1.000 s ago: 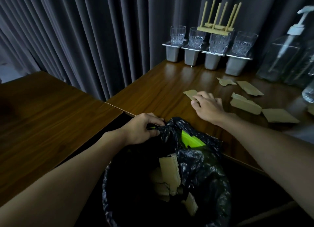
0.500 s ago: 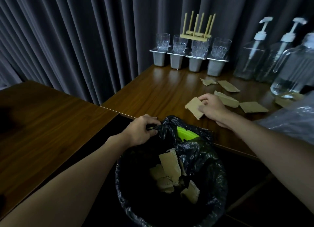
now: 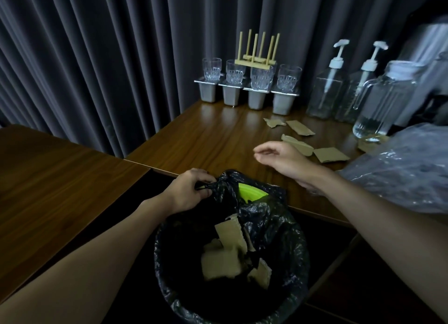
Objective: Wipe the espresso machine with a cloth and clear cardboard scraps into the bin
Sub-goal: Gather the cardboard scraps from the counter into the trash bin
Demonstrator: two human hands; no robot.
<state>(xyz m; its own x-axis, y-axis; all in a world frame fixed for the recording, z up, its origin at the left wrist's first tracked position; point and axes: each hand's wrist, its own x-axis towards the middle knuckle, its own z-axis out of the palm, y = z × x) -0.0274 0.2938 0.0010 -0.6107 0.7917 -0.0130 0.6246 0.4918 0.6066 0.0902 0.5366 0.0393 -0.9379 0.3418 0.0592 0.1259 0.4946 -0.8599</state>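
Left hand (image 3: 191, 190) grips a bunched fold of the black bin liner (image 3: 274, 226) at the rim of the bin (image 3: 249, 195) — binned cardboard pieces (image 3: 229, 234) lie at its 5 o'clock. Right hand (image 3: 281, 155) hovers over the table (image 3: 206, 134), fingers loosely curled toward 9 o'clock, holding nothing — loose cardboard scraps (image 3: 331, 154) lie at its 3 o'clock, not touching.
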